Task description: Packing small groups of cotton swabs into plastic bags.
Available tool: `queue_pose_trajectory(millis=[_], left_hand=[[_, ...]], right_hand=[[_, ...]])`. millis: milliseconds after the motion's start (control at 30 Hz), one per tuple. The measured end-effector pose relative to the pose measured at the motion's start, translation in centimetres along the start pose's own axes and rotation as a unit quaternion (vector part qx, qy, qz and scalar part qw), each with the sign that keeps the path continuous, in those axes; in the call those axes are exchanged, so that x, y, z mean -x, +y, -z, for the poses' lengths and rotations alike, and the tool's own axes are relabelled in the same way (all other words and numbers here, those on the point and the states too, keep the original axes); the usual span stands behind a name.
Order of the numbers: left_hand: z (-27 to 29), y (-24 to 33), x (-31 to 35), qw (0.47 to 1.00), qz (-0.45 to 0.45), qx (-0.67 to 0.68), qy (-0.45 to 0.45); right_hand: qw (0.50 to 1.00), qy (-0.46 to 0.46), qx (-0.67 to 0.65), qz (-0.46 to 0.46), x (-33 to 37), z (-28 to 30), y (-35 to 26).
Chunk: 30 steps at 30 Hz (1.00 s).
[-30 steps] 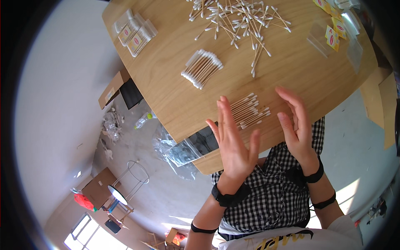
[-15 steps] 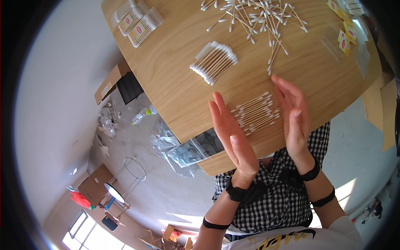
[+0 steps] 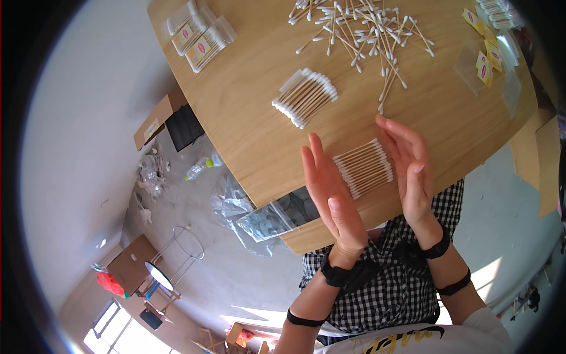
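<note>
Between my palms lies a row of cotton swabs (image 3: 363, 169) on the wooden table, side by side with their tips lined up. My left hand (image 3: 333, 197) is upright along the row's left end, fingers stretched out, holding nothing. At the opposite end stands my right hand (image 3: 410, 171), slightly curved, its thumb apart and nothing gripped. Both palms face the swab tips; whether they touch them I cannot tell. Beyond my left hand rests a neat stack of cotton swabs (image 3: 305, 98) on a clear plastic piece. Farther off is a loose heap of cotton swabs (image 3: 377, 32).
Filled clear bags with yellow labels (image 3: 199, 50) sit at the table's far left. On the far right are yellow cards (image 3: 484, 69) and clear bags (image 3: 512, 88). An open drawer (image 3: 283, 213) with plastic in it juts out at the near left edge. Cardboard boxes (image 3: 539, 159) stand beside the table.
My hands have come closer together around the row. The swabs between them, uneven before, are now squeezed into an even, tighter row.
</note>
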<state>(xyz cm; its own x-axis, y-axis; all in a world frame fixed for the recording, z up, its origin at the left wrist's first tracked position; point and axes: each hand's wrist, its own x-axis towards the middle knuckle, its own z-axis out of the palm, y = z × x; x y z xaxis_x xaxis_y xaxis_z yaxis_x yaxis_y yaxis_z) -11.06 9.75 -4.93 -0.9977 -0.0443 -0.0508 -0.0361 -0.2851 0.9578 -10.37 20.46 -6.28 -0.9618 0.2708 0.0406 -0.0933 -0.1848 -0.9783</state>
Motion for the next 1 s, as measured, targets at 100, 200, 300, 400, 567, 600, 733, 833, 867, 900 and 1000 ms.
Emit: queue_pose_trajectory(millis=[100, 200, 300, 400, 567, 600, 733, 833, 867, 900, 1000], left_hand=[[-0.1, 0.1, 0.4, 1.0, 0.002, -0.02, 0.015], [-0.4, 0.2, 0.4, 0.999, 0.005, -0.032, 0.024], [0.1, 0.1, 0.8, 0.999, -0.015, -0.036, 0.004], [0.0, 0.4, 0.9, 0.999, -0.006, -0.048, -0.008], [0.0, -0.1, 1.0, 0.995, -0.029, -0.09, -0.042], [0.1, -0.1, 0.9, 0.994, -0.033, -0.091, -0.045], [0.1, 0.1, 0.9, 0.994, -0.032, -0.097, -0.048], [0.5, 0.6, 1.3, 0.987, -0.038, -0.144, -0.063], [0.7, 0.8, 1.4, 0.978, -0.043, -0.188, -0.077], [1.1, 0.9, 1.5, 0.978, -0.042, -0.189, -0.079], [1.5, 1.0, 1.7, 0.825, -0.121, -0.524, -0.177]], right_hand=[[0.999, -0.005, 0.035, -0.012, -0.3, 0.9, -1.1], [0.998, -0.027, -0.03, -0.049, 0.4, -0.8, -0.6], [0.998, -0.041, -0.032, -0.029, 1.2, -1.0, 0.0], [0.998, -0.032, -0.049, -0.022, 1.0, -0.7, -0.5], [0.999, -0.045, -0.018, -0.008, 0.9, -0.5, -0.4], [0.999, -0.05, -0.013, -0.011, 1.1, -0.5, -0.3], [0.998, -0.047, -0.043, -0.022, 1.2, -0.5, -0.3], [0.997, -0.034, -0.067, -0.025, 1.5, -0.6, -0.8], [0.997, -0.032, -0.068, -0.025, 1.5, -0.4, -0.7], [0.998, -0.019, -0.053, -0.004, 1.6, 0.0, -0.6], [1.0, 0.002, -0.017, 0.025, 1.4, 0.9, -0.7]])
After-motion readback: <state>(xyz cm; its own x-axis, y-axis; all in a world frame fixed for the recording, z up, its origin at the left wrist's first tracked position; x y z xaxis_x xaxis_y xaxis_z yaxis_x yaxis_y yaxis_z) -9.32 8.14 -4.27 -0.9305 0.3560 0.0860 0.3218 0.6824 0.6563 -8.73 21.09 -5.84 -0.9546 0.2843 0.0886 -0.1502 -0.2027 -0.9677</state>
